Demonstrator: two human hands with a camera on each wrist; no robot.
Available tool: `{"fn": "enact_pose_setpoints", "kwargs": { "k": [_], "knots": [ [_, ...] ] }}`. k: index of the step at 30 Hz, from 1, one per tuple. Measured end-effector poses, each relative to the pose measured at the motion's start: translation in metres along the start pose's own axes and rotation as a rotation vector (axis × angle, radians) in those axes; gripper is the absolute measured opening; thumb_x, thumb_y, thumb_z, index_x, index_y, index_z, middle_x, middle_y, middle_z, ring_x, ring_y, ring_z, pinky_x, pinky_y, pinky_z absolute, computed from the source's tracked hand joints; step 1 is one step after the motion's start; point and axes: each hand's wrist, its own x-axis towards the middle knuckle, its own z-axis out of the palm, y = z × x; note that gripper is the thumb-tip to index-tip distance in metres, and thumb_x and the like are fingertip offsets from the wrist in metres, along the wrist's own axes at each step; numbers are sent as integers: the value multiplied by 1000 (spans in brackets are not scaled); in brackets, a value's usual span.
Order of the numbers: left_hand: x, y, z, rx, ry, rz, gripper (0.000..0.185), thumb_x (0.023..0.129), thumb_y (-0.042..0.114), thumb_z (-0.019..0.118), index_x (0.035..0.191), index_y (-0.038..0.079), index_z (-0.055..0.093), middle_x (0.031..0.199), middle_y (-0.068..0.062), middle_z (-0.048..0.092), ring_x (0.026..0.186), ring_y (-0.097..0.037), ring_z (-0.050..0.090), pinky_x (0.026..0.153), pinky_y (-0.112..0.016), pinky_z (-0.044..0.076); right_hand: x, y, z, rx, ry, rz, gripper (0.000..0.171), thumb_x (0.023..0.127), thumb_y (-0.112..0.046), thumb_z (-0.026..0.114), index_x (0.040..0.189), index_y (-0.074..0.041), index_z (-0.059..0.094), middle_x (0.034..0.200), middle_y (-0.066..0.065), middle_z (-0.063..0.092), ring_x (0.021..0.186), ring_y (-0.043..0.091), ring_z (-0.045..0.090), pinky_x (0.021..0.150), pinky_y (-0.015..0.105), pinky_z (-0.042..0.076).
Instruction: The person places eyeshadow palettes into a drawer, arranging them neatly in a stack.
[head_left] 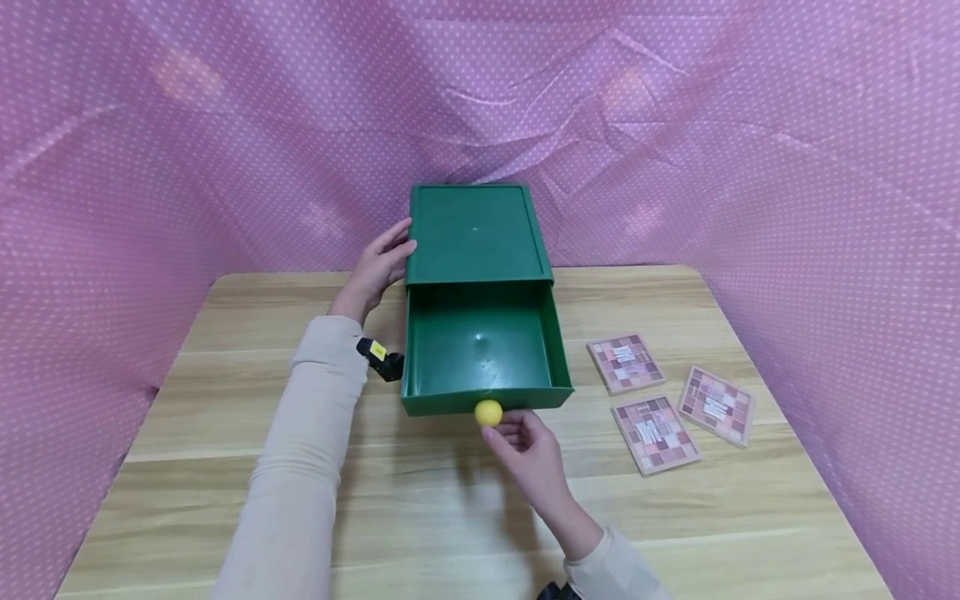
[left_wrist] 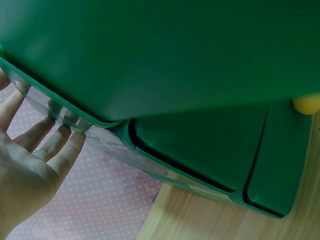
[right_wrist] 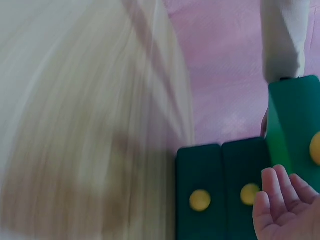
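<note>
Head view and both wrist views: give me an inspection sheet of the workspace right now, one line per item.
Surface: wooden table, light planks.
Job's things: green drawer box upright at the table's middle; its top drawer pulled out, nothing seen inside; yellow knob on the drawer front.
Clutter: three eyeshadow palettes, flat, to the right of the box.
Grips: left hand flat against the box's left side, fingers straight; right hand at the yellow knob, fingers relaxed, not closed round it.
Cables: nothing seen.
Surroundings: pink dotted cloth on three sides.
</note>
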Motion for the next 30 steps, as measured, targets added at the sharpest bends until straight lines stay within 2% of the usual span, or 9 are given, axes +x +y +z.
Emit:
{"fn": "enact_pose_setpoints", "kwargs": {
  "k": [3,8,10,16,20,23,30],
  "knots": [
    [1,0,-1,-3,0,0,50,86,19,54,133,20,36,135,-5,30,113,-23,41,89,-38,37,3,16,-6,-51,-35,-34,25,76,-13,66,95,0,55,88,11,58,80,24,53,71,33,46],
    [1,0,-2,-7,5,-3,50,87,19,54,133,20,36,135,-5,30,113,-23,40,90,-37,36,11,43,-20,-227,-102,-114,39,74,-28,68,105,-8,55,97,2,57,89,21,51,76,41,42],
    [1,0,-1,-11,4,-8,50,87,19,54,133,21,35,135,-5,30,113,-23,40,90,-37,36,13,48,-27,-270,-112,-122,45,73,-32,69,108,-8,54,101,3,56,93,24,50,78,44,41],
    [1,0,-1,-11,-3,-8,50,87,19,53,134,21,35,135,-6,29,114,-24,39,92,-38,34,19,57,-55,-416,-61,-60,65,69,-37,70,119,-4,47,117,11,48,105,27,44,85,46,37],
    [0,0,-2,-9,-12,1,50,87,20,53,134,20,34,136,-6,28,115,-23,38,92,-39,33,24,64,-77,-493,-5,-58,73,70,-38,69,125,0,39,124,18,41,111,30,39,89,47,33],
    [0,0,-2,-12,-20,2,51,87,20,53,134,21,34,136,-6,28,115,-22,38,92,-38,33,25,68,-92,-509,37,-52,78,71,-39,69,128,1,34,127,20,36,113,33,35,90,49,31],
    [0,-1,-1,-20,-25,3,51,87,20,53,134,21,34,136,-6,28,115,-23,39,92,-37,34,22,81,-119,-517,96,31,89,71,-40,68,134,1,20,130,24,27,117,38,27,91,53,26]
  ]
}}
